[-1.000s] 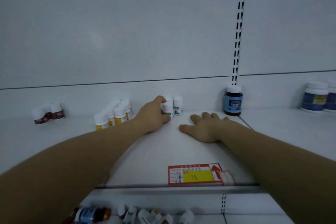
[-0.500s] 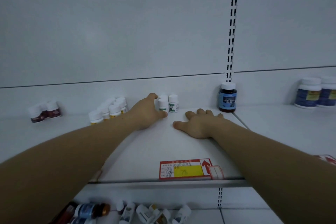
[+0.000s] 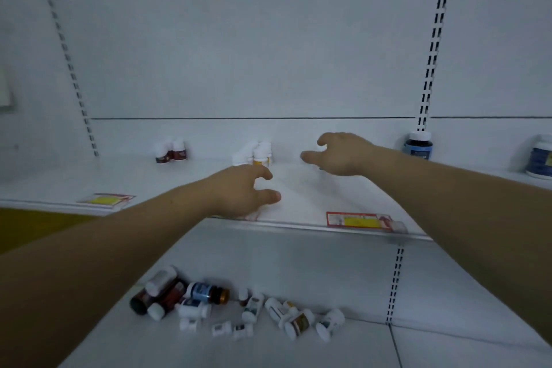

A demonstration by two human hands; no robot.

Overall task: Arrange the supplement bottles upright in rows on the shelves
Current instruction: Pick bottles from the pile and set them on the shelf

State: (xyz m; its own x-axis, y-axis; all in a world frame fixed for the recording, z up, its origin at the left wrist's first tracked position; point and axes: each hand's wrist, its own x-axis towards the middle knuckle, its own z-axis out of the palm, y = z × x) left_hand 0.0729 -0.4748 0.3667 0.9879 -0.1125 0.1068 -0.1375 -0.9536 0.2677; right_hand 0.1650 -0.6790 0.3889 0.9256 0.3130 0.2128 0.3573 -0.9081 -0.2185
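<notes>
Holds bare left hand (image 3: 242, 192) and right hand (image 3: 343, 155) over white metal upper shelf (image 3: 301, 191), fingers loosely spread, gripping nothing. Has small white-capped bottles (image 3: 258, 153) upright at its back, mixed plastic bottles (image 3: 239, 306) toppled on lower shelf (image 3: 298, 263).

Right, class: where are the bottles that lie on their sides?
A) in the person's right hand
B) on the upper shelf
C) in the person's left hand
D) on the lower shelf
D: the tipped bottles lie in a loose heap on the lower shelf.
</notes>
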